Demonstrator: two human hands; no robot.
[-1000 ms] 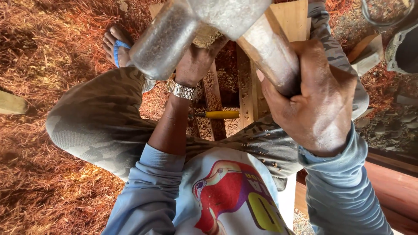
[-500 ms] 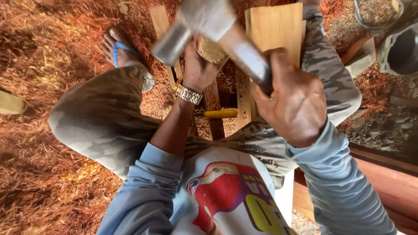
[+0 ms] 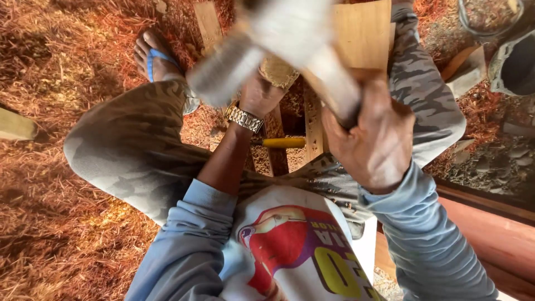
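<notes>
My right hand (image 3: pixel 379 139) grips the pale handle of a wooden mallet (image 3: pixel 262 39), whose big head is blurred with motion above the work. My left hand (image 3: pixel 262 95), with a metal watch on its wrist, is closed around a wooden-handled tool (image 3: pixel 280 71) with a worn, rounded top. That tool stands upright just under the mallet head. A light wooden plank (image 3: pixel 362 33) lies beyond both hands, between my knees. What the tool's tip touches is hidden by my left hand.
A yellow-handled tool (image 3: pixel 284 142) lies on narrow wooden slats (image 3: pixel 312 128) between my legs. Reddish wood shavings (image 3: pixel 56 167) cover the ground. My foot in a blue sandal (image 3: pixel 156 56) rests upper left. A bucket (image 3: pixel 490 17) and a dark container (image 3: pixel 515 61) stand upper right, and a red beam (image 3: pixel 490 234) runs lower right.
The mallet dropped from close to the camera down onto the tool, and now it is blurred and nearer the camera again. My left hand has kept its place on the tool.
</notes>
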